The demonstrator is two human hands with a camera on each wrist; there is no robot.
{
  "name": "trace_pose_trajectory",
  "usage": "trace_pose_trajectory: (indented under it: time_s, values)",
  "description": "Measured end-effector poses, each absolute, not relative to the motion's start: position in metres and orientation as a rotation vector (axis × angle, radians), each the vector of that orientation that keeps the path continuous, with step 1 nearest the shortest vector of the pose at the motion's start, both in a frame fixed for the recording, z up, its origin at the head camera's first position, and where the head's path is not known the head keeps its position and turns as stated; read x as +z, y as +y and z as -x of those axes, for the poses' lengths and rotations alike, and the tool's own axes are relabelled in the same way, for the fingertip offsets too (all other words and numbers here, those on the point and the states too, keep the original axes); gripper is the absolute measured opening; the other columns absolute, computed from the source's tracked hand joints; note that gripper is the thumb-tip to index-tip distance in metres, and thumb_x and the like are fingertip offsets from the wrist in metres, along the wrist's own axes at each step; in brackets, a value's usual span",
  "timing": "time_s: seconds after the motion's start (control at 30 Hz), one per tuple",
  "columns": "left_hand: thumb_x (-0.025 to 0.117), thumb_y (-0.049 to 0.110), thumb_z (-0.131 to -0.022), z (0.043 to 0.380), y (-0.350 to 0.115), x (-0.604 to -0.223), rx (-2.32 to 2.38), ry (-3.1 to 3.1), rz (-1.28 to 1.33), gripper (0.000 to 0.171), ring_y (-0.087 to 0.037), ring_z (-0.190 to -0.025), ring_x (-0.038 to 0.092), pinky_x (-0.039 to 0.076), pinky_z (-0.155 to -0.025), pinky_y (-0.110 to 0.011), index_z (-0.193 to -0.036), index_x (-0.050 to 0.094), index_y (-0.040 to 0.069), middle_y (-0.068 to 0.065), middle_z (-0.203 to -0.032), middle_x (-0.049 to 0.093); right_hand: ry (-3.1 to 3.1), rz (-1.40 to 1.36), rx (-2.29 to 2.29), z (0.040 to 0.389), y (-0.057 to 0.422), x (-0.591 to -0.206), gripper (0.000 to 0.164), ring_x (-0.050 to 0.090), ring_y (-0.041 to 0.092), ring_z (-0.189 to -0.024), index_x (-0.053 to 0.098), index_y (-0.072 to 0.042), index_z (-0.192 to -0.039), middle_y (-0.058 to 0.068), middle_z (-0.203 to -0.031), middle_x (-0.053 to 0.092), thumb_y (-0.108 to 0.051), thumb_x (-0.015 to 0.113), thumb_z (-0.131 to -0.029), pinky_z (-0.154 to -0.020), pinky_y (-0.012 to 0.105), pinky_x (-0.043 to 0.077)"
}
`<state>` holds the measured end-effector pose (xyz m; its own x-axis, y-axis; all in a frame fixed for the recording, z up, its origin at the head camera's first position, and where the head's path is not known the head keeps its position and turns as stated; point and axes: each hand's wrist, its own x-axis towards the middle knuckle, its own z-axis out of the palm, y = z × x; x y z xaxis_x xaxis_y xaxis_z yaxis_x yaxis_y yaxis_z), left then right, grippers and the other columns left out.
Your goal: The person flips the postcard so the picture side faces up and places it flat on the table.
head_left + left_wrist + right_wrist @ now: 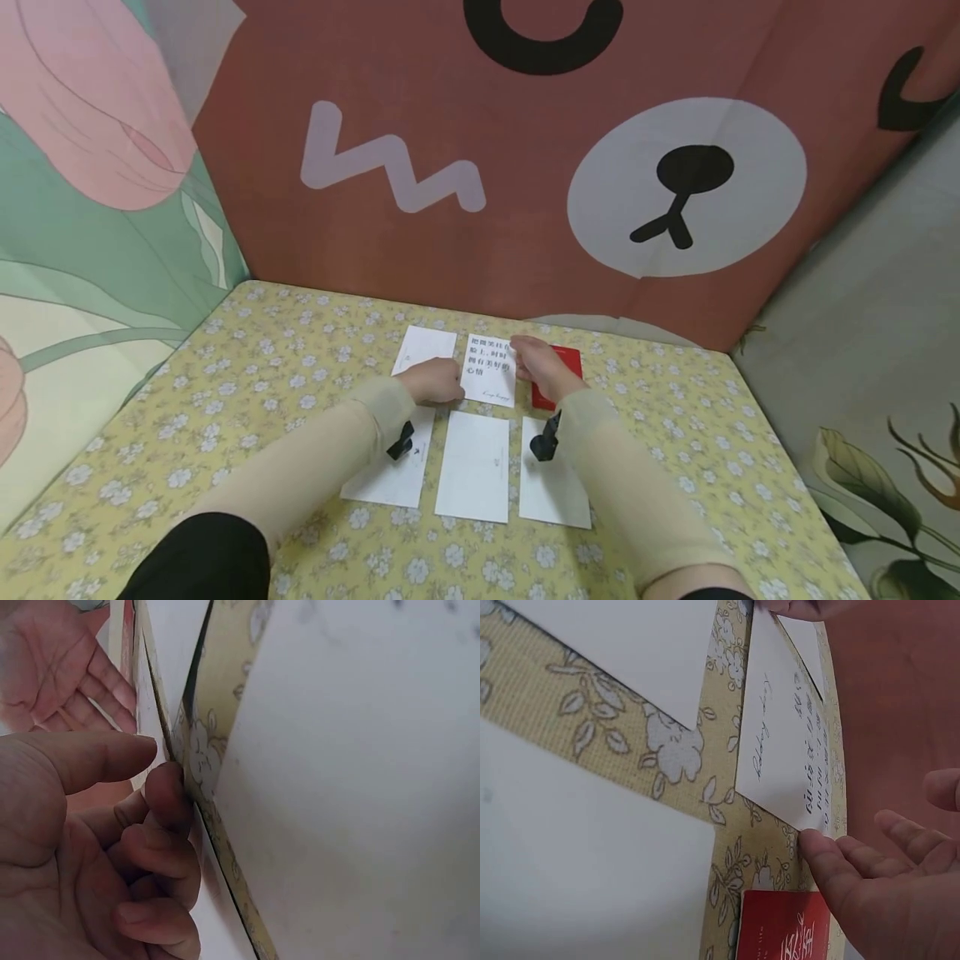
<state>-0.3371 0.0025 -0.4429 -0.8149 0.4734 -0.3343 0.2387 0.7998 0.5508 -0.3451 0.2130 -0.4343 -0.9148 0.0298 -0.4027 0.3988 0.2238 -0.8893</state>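
A white card (487, 383) with printed Chinese characters and a line of script lies in the middle of the back row, between both hands. My left hand (433, 381) is at its lower left corner; in the left wrist view, the curled fingers and thumb (112, 759) meet at that corner, seeming to pinch it. On the other side, my right hand (543, 367) has its fingers loosely extended, a fingertip (814, 841) touching the card's edge. Just below that hand in the right wrist view is a red card (780, 926) with white lettering, partly covered in the head view.
Left of the printed card lies another white card (423, 343). Nearer me are a left card (390, 483), a middle card (472, 467) and a right card (558, 500), the outer two partly under my arms. A floral yellow cloth (300, 350) covers the table, with a bear-patterned curtain (420, 250) behind.
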Motion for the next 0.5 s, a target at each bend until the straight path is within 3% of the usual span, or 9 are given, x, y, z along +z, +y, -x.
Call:
trace_pose_trajectory:
  time_s: [0.2,0.33,0.4,0.5]
  values:
    - [0.062,0.011,-0.097,0.333,0.003,-0.441,0.685,2.539,-0.54,0.031,-0.016,-0.057,0.046,0.04,-0.055,-0.029,-0.067,0.054,0.012,-0.002,-0.066,0.052,2.221,-0.385,-1.759,0.342,0.212,-0.434,0.053,0.042,0.028,-0.123,0.037,-0.009,-0.16,0.015,-0.143,0.045,-0.026,0.047,-0.111,-0.11,0.04,0.042]
    - [0.06,0.014,-0.101,0.333,-0.003,-0.438,0.807,2.502,-0.506,0.028,-0.014,-0.056,0.046,0.041,-0.055,-0.028,-0.074,0.061,0.008,-0.003,-0.068,0.056,2.23,-0.379,-1.767,0.338,0.211,-0.431,0.053,0.043,0.031,-0.135,0.037,-0.008,-0.16,0.017,-0.151,0.042,-0.027,0.046,-0.111,-0.114,0.042,0.039]
    - [0.058,0.016,-0.104,0.337,-0.009,-0.435,0.943,2.433,-0.5,0.025,-0.014,-0.058,0.047,0.041,-0.056,-0.027,-0.083,0.064,0.004,-0.004,-0.072,0.059,2.221,-0.392,-1.782,0.336,0.209,-0.428,0.053,0.04,0.032,-0.142,0.039,-0.009,-0.159,0.014,-0.159,0.038,-0.028,0.048,-0.111,-0.117,0.043,0.036]
    - [0.053,0.019,-0.107,0.346,-0.023,-0.428,1.213,2.289,-0.437,0.027,-0.018,-0.072,0.056,0.047,-0.065,-0.03,-0.108,0.066,-0.004,-0.012,-0.091,0.065,2.189,-0.373,-1.822,0.331,0.204,-0.423,0.053,0.041,0.034,-0.144,0.04,-0.008,-0.157,0.015,-0.16,0.038,-0.028,0.05,-0.11,-0.118,0.044,0.035]
